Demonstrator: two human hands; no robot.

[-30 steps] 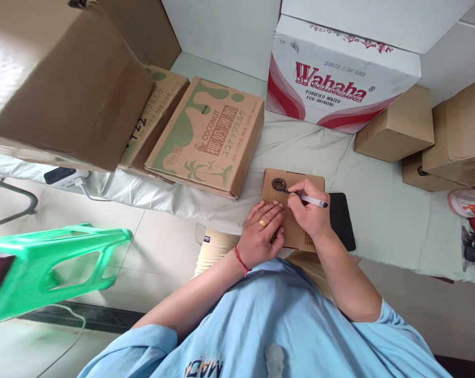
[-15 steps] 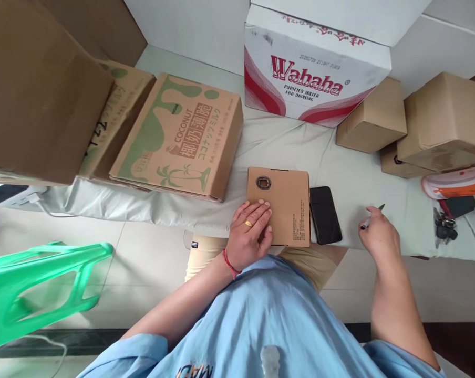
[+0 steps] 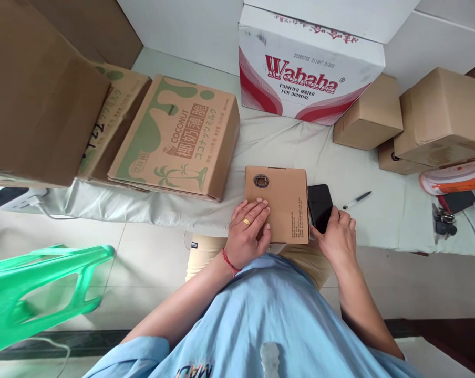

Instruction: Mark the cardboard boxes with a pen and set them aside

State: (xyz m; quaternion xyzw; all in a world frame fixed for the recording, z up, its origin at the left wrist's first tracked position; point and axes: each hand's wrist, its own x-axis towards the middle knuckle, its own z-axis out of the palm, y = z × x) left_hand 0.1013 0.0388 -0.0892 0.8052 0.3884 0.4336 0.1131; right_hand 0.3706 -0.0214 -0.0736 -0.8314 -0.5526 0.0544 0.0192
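Note:
A small brown cardboard box [image 3: 282, 205] with a dark round mark and fine print lies near the table's front edge. Flat on its left part rests my left hand [image 3: 248, 227], fingers stretched out. A black phone [image 3: 319, 202] lies against the box's right side. Around the phone's near end is my right hand [image 3: 338, 233], thumb at its left edge and fingers at its right edge. Part of the phone is hidden by that hand. The pen [image 3: 357, 200] lies on the cloth, to the right of the phone.
A coconut carton [image 3: 178, 136] stands left, a Wahaha water carton [image 3: 304, 73] at the back. Plain brown boxes [image 3: 444, 115], an orange-white package [image 3: 458, 176] and keys [image 3: 444, 223] are on the right. A green stool [image 3: 83, 278] stands on the floor at left.
My right hand has let go of the pen, which now lies on the cloth, and has moved left to take hold of the phone. My left hand stays on the box.

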